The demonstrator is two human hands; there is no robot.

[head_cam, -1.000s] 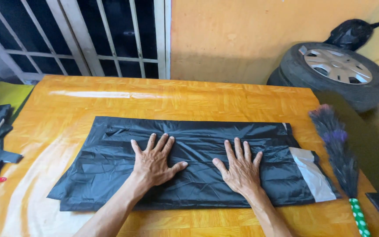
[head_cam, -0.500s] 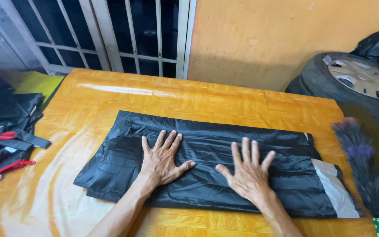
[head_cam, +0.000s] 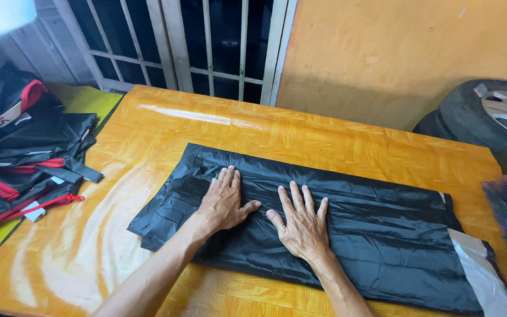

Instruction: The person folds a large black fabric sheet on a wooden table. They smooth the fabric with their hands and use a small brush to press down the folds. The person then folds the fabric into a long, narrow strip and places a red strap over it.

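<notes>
Left hand [head_cam: 223,202] flat, palm down, fingers [head_cam: 227,177] close together, thumb out to the right. Right hand [head_cam: 301,226] flat beside it, fingers [head_cam: 298,196] spread. Thumbs nearly meeting. Both forearms bare, reaching in from the near edge.

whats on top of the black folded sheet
Both hands lie flat on the black sheet: left hand and right hand. The fabric beneath the palms is hidden.

left hand [head_cam: 224,202]: bare, no glove, ring or watch | right hand [head_cam: 303,226]: same | forearms unsleeved
</notes>
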